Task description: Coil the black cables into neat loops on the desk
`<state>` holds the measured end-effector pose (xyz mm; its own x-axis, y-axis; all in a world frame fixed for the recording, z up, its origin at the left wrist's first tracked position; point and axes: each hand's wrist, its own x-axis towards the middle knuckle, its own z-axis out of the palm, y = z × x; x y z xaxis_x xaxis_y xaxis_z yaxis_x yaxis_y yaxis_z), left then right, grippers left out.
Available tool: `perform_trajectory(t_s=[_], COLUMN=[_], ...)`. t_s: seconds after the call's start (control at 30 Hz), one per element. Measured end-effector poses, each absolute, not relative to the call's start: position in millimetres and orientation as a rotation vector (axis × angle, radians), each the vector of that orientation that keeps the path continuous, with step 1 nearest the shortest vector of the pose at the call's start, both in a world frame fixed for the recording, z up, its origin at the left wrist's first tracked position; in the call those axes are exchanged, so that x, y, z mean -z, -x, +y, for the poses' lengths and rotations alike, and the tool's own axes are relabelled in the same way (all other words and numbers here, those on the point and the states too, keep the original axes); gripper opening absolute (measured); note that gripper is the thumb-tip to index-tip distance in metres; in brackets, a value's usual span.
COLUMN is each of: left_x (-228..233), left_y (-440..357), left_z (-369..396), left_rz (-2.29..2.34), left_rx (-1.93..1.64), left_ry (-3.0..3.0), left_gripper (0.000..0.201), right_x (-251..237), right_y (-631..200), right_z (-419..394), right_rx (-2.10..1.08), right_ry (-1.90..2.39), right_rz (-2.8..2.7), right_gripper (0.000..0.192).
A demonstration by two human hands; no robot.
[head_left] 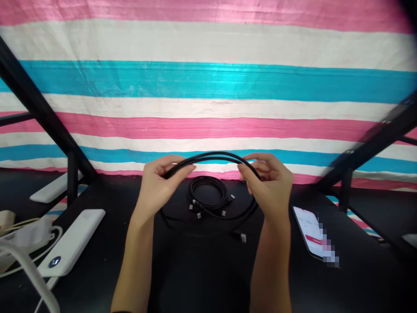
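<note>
Between my two hands a black cable [216,155] is held up in a wide loop of a few strands. My left hand [159,182] grips the loop's left side, thumb along the strands. On the right side, my right hand [269,180] pinches it between thumb and curled fingers. The lower part of the loop hangs down, with a metal-tipped plug [241,237] low on the right. Behind it, on the black table, lies a smaller coil of black cable [207,204] with several silver-ended plugs around it.
A white power bank [73,243] with a small display lies at left, near white cables and a charger [35,232]. A lit phone [312,232] lies at right. Black metal bars [42,108] slant on both sides before a striped sheet [208,78].
</note>
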<state>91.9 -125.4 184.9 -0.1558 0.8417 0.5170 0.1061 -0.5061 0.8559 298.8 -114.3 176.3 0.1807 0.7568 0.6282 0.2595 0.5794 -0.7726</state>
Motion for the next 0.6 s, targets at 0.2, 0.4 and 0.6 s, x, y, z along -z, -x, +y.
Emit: perform_trajectory(t_s=[0.2, 0.4, 0.6], left_x=[-184.7, -184.7, -181.2], left_y=[-71.9, -69.5, -101.8], left_z=[-117.5, -116.2, -117.3], left_rz=[0.910, 0.874, 0.827], left_rx=[-2.194, -2.258, -2.277], left_ry=[-1.144, -0.976, -0.790], left_gripper=[0.019, 0.018, 0.023], right_x=[-171.8, -164.5, -168.2], right_y=[-313.4, -308.3, -284.1], right_z=[-107.4, -92.5, -94.7], right_rx=[-0.723, -0.876, -1.157], right_ry=[1.025, 0.989, 0.736], right_rz=[-1.651, -1.806, -1.409], right_gripper=[0.027, 0.042, 0.035])
